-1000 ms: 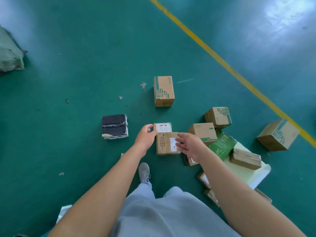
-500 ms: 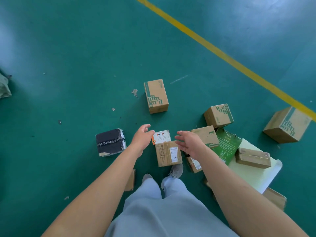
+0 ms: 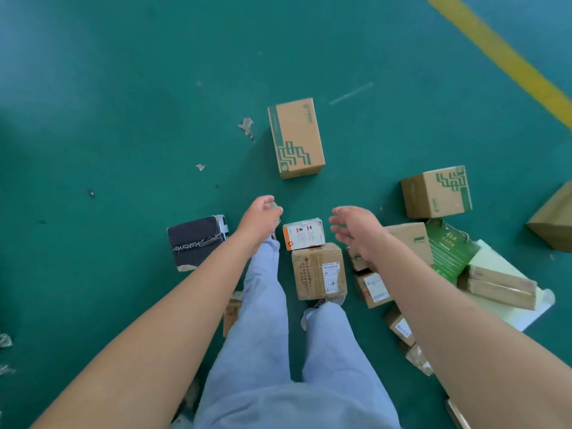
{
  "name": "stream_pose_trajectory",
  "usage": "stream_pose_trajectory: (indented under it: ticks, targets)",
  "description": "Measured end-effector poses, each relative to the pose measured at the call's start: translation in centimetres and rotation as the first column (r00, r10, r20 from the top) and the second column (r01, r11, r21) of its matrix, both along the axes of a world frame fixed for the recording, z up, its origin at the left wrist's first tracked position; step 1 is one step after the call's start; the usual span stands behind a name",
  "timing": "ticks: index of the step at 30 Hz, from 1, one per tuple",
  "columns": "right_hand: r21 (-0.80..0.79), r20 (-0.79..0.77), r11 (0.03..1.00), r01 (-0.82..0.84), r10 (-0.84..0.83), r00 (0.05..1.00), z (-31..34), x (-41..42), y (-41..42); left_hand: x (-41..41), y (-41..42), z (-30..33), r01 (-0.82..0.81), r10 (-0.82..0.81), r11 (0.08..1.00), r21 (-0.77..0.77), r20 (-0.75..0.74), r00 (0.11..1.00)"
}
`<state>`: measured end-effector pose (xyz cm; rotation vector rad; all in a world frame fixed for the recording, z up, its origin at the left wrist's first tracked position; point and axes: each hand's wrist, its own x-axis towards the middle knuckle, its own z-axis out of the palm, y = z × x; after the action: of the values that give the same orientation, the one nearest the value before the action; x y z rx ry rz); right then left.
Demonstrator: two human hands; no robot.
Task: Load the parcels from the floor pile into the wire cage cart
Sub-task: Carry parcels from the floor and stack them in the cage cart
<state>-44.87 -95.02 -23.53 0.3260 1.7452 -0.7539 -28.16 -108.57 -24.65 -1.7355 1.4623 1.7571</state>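
Note:
Parcels lie scattered on the green floor. A small white-and-orange box [image 3: 304,234] sits between my two hands, with a taped brown box [image 3: 318,271] just below it. My left hand [image 3: 259,219] hovers to the left of the white box, fingers loosely curled, holding nothing. My right hand [image 3: 356,232] hovers to its right with fingers spread, empty. A taller brown box with green print [image 3: 295,138] stands farther ahead. A black parcel [image 3: 198,242] lies to the left. The wire cage cart is out of view.
At right lie more parcels: a green-printed brown box [image 3: 437,192], a green flat packet [image 3: 450,250], a long brown box [image 3: 498,287] on a white flat parcel [image 3: 526,317], and several small labelled boxes. A yellow floor line [image 3: 501,54] crosses the upper right. My legs stand among the boxes.
I have stepped forward and the parcels now sit closer under me. Both hands have spread apart and lifted off the taped brown box toward the white-and-orange box.

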Motion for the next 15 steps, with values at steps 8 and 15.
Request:
stream_pose_trajectory:
  ticks: [8,15]
  targets:
    - [0.097,0.036,0.995,-0.01,0.007,0.999,-16.7,-4.0,-9.9,-5.9,-12.9,-17.3,-0.035,0.027,0.995,0.094,0.086,0.996]
    - [0.127,-0.022,0.99,-0.067,0.071,0.997,-31.5,-8.6,-15.1,-10.1,-17.2,-31.8,0.019,-0.059,0.973,0.23,0.168,0.984]
